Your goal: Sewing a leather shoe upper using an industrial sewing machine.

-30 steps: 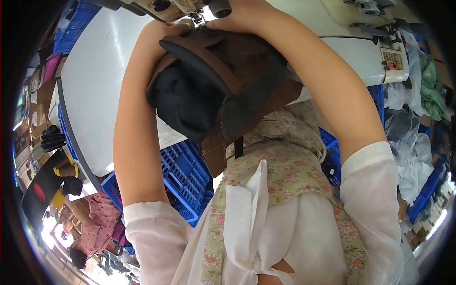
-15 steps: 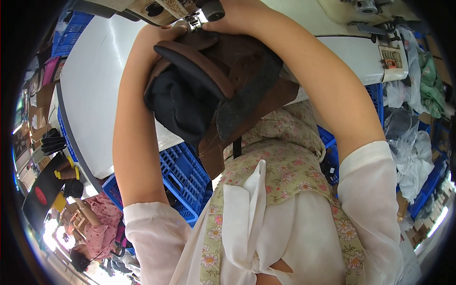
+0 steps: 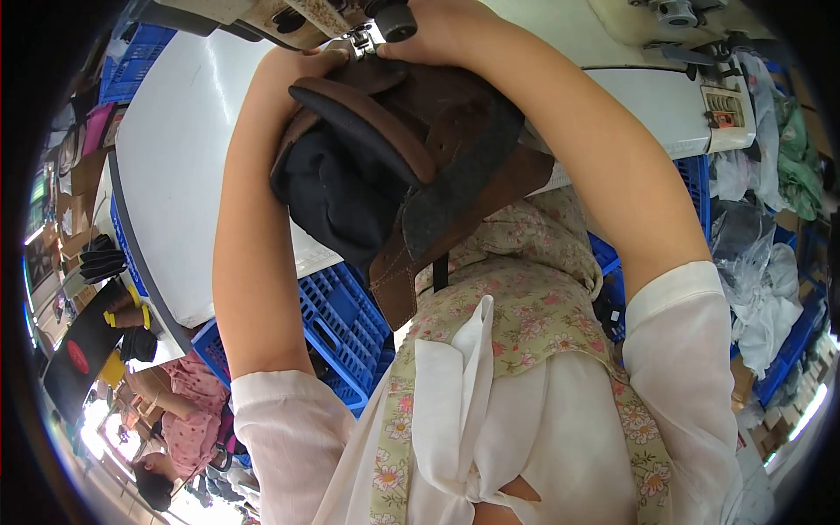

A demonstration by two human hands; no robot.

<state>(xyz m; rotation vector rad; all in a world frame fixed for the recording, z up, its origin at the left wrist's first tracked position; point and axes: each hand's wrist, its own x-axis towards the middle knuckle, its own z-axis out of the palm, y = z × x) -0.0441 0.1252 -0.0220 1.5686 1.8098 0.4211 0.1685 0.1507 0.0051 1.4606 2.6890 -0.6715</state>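
Observation:
A brown leather shoe upper [image 3: 472, 114] with a padded collar and black lining hangs over the table's near edge. Its top part lies under the presser foot [image 3: 360, 41] of a sewing machine [image 3: 324, 22]. My left hand [image 3: 304, 66] grips the upper just left of the foot, fingertips close to the metal. On the other side my right hand [image 3: 420, 35] holds it, thumb beside the foot. The machine head and the leather hide most of the fingers. A stitched brown flap [image 3: 394, 284] dangles down toward my apron.
The white machine table [image 3: 179, 131] curves away to the left. Blue plastic crates [image 3: 346, 324] stand below it. Clear plastic bags [image 3: 757, 280] are piled at the right. At lower left a person in pink [image 3: 192, 411] works beside a black board [image 3: 79, 346].
The whole view has shifted slightly to the right. Both hands stay at the presser foot, still on the shoe upper. The other person's arm has moved a little.

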